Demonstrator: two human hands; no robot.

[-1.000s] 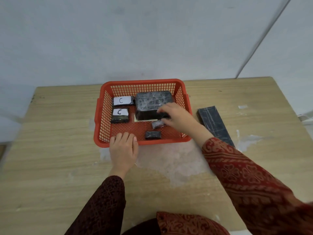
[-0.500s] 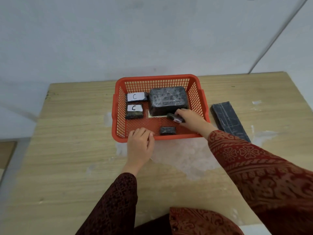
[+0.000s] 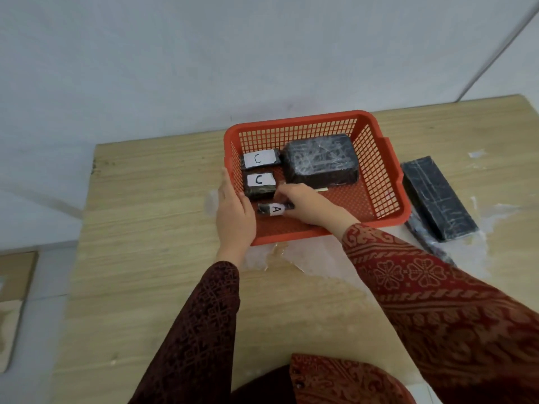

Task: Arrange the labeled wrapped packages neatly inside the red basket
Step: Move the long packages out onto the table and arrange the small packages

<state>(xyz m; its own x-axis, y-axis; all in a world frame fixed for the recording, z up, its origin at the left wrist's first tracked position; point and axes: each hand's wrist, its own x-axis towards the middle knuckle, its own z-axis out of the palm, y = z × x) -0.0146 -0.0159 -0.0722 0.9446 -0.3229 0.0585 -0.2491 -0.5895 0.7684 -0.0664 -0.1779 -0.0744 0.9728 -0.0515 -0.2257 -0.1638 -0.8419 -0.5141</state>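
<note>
While the left hand (image 3: 234,212) lies flat over the near-left corner of the red basket (image 3: 388,173), fingers pressed together and pointing away, gripping nothing, the A package (image 3: 272,209) sits on the basket floor just to that hand's right. Its long axis runs left-right, label up, letter reading upright toward the wearer. Just behind it lie two C packages (image 3: 260,182), one behind the other, forming a column along the left wall. At the A package's right end, the right hand (image 3: 309,207) pinches it between thumb and fingertips; this hand is the nearer and controlling one. Judgement: next move slides it leftward into the column. Further right: large wrapped block (image 3: 320,158), long dark package (image 3: 437,196) outside on the table (image 3: 145,228).
</note>
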